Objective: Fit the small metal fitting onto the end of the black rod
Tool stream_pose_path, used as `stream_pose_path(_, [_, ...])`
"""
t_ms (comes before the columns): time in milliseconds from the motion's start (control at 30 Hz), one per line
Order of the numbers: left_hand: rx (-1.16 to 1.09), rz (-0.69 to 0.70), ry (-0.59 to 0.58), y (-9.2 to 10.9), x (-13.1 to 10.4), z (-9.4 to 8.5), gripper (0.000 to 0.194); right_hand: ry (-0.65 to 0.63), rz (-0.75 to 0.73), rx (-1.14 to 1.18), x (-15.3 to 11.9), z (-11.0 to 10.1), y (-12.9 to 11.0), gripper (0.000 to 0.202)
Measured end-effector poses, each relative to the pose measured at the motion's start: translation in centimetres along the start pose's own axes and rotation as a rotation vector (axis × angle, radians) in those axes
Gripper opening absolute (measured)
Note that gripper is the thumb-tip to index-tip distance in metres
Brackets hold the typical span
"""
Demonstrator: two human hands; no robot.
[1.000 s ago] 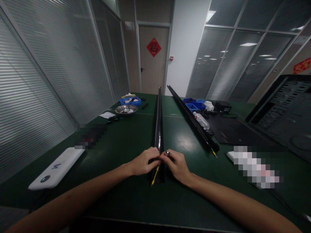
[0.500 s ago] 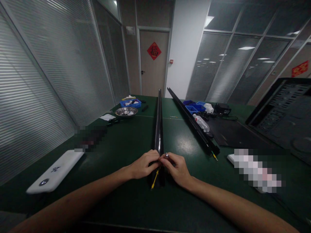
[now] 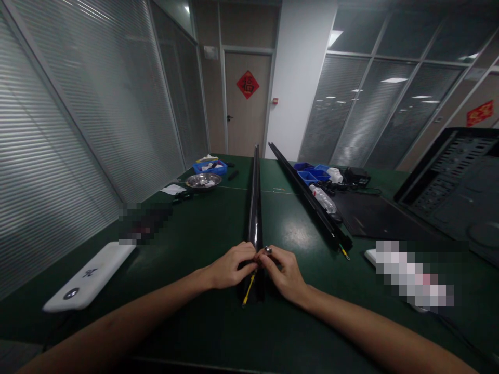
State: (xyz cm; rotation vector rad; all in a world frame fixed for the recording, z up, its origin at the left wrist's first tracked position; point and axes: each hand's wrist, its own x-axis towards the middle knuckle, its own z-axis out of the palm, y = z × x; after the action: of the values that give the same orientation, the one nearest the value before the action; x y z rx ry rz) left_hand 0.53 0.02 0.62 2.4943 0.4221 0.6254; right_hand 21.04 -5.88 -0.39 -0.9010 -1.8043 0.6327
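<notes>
A long black rail (image 3: 255, 208) runs away from me down the middle of the table. Over its near end, my left hand (image 3: 235, 266) and my right hand (image 3: 284, 272) meet with thumbs and fingertips pinched together. Whatever lies between those fingertips is too small and covered to make out. A small shiny round metal piece (image 3: 267, 250) shows at my right fingers; whether it is held or worn is unclear. Below the hands, a yellow wire (image 3: 248, 290) with a ring terminal sticks out of the rail end towards me.
A second black rail (image 3: 312, 200) lies slanted at right, beside a plastic bottle (image 3: 325, 200) and blue bins (image 3: 307, 177). At left are a metal bowl (image 3: 203, 181), a blue basket (image 3: 210, 167) and a white device (image 3: 89, 278). A black panel (image 3: 460, 192) stands far right.
The view has tilted very slightly, so everything sits a little lower in it. Both hands keep their pinch over the rail end, with hardly any finger movement.
</notes>
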Motion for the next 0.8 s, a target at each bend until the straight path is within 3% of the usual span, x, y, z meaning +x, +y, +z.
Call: stream_pose_path(800, [-0.019, -0.035, -0.013, 0.2, 0.05, -0.13, 0.018, 0.019, 0.015, -0.024, 0.0, 0.07, 0.4, 0.027])
